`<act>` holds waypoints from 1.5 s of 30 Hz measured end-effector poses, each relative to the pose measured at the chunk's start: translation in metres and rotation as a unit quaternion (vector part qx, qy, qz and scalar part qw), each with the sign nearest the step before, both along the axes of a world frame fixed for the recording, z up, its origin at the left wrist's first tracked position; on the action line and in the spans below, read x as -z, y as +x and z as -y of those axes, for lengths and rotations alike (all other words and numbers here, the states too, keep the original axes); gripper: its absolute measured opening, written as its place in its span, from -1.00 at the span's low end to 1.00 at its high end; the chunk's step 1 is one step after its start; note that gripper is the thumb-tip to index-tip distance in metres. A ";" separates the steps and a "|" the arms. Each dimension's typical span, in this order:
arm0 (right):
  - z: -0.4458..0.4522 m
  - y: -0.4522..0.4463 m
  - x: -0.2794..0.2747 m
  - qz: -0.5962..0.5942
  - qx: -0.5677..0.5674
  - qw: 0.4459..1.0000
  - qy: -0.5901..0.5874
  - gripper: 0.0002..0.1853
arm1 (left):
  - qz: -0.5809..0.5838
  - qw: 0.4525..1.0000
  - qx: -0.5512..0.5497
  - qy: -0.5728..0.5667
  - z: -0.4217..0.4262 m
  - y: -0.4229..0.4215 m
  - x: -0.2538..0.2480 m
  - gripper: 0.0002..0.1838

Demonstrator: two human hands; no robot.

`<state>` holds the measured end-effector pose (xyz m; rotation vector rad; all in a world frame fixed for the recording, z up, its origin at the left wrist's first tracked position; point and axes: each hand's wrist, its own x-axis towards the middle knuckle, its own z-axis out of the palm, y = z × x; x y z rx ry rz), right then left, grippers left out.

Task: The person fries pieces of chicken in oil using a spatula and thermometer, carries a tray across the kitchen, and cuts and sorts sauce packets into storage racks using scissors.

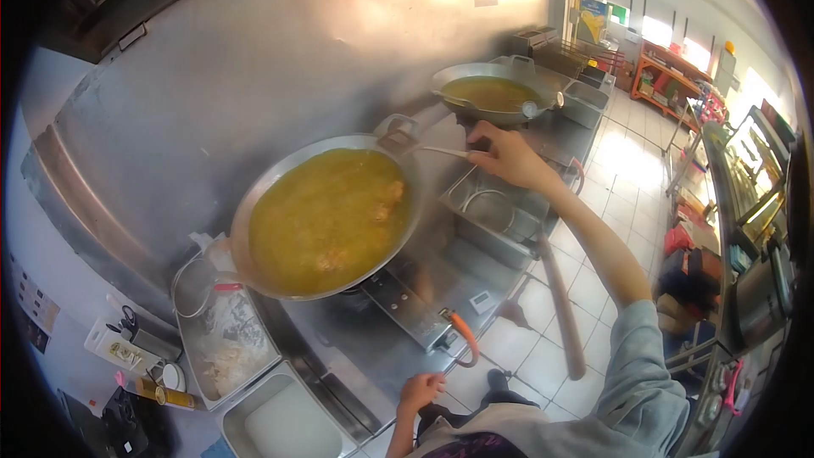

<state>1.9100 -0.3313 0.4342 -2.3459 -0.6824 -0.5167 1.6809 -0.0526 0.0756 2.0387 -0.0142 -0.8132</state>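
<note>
My right hand (pixel 509 157) pinches the end of a thin handle. That handle belongs to a metal spatula (pixel 398 143), whose flat head is at the far right rim of the large wok (pixel 241 246). Yellow oil (pixel 318 203) fills the wok, and browned fried pieces (pixel 388 201) float in it on the right and near the front. My left hand (pixel 421 390) hangs low by my body at the counter's front edge, its fingers curled. Whether anything is inside them I cannot make out.
A second wok (pixel 500 114) with oil stands farther back. A metal tray of white flour (pixel 229 335) is at the left, beside a wire strainer (pixel 195 288). The burner (pixel 415 309) has an orange hose (pixel 465 335). A long wooden handle (pixel 561 314) juts over the tiled floor.
</note>
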 end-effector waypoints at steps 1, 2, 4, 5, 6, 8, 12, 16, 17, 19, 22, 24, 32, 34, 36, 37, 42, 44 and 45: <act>0.021 -0.006 0.001 -0.065 0.055 0.996 0.011 -0.71 | 0.040 0.998 -0.056 -0.002 0.003 0.003 0.007 -0.53; 0.043 -0.010 0.004 -0.130 0.108 0.985 0.021 -0.70 | 0.079 0.991 -0.112 -0.005 0.007 0.005 0.015 -0.55; 0.089 -0.013 0.027 -0.087 0.108 0.990 0.009 -0.69 | 0.095 0.973 -0.209 -0.015 0.020 0.010 0.011 -0.55; 0.116 -0.008 0.037 -0.042 0.108 0.993 -0.004 -0.68 | 0.100 0.965 -0.244 -0.011 0.029 0.017 0.006 -0.55; 0.142 -0.002 0.051 -0.051 0.098 0.992 -0.067 -0.66 | 0.101 0.955 -0.279 -0.003 0.037 0.019 0.002 -0.54; 0.177 0.006 0.090 -0.065 0.088 0.990 -0.090 -0.64 | 0.145 0.934 -0.322 0.051 0.055 0.026 -0.005 -0.51; 0.203 0.030 0.168 -0.113 0.088 0.978 -0.149 -0.56 | 0.201 0.892 -0.368 0.167 0.068 0.031 0.023 -0.48; 0.197 0.051 0.216 -0.162 0.079 0.960 -0.213 -0.51 | 0.221 0.868 -0.432 0.107 0.091 0.015 0.010 -0.57; 0.197 0.050 0.220 -0.172 0.072 0.966 -0.178 -0.50 | 0.222 0.862 -0.443 0.108 0.097 0.010 0.005 -0.57; 0.195 0.052 0.205 -0.181 0.053 0.971 -0.145 -0.50 | 0.239 0.850 -0.465 0.062 0.104 -0.006 0.004 -0.63; 0.204 0.044 0.141 -0.403 0.078 0.906 -0.101 -0.52 | 0.235 0.838 -0.489 0.063 0.103 -0.033 0.016 -0.64; 0.239 0.116 0.181 -0.115 0.052 0.986 -0.113 -0.55 | 0.256 0.821 -0.507 0.055 0.104 -0.054 0.020 -0.64; 0.241 0.293 0.151 0.161 0.306 0.934 -0.095 -0.13 | 0.206 0.765 -0.606 0.074 0.111 -0.115 0.057 -0.63; 0.228 0.281 0.141 0.122 0.332 0.931 -0.088 -0.29 | 0.213 0.751 -0.618 0.089 0.115 -0.124 0.048 -0.63; 0.242 0.317 0.173 0.218 0.344 0.905 -0.123 -0.47 | 0.203 0.745 -0.629 0.092 0.122 -0.123 0.020 -0.65; 0.235 0.307 0.166 0.226 0.321 0.913 -0.111 -0.53 | 0.201 0.734 -0.642 0.095 0.123 -0.125 0.019 -0.65; 0.235 0.291 0.143 0.264 0.284 0.918 -0.084 -0.59 | 0.211 0.742 -0.630 0.085 0.115 -0.126 0.012 -0.66; 0.236 0.274 0.135 0.244 0.281 0.924 -0.092 -0.58 | 0.210 0.755 -0.616 0.079 0.108 -0.125 0.014 -0.65; 0.234 0.260 0.125 0.225 0.279 0.928 -0.099 -0.56 | 0.207 0.757 -0.615 0.078 0.104 -0.124 0.016 -0.65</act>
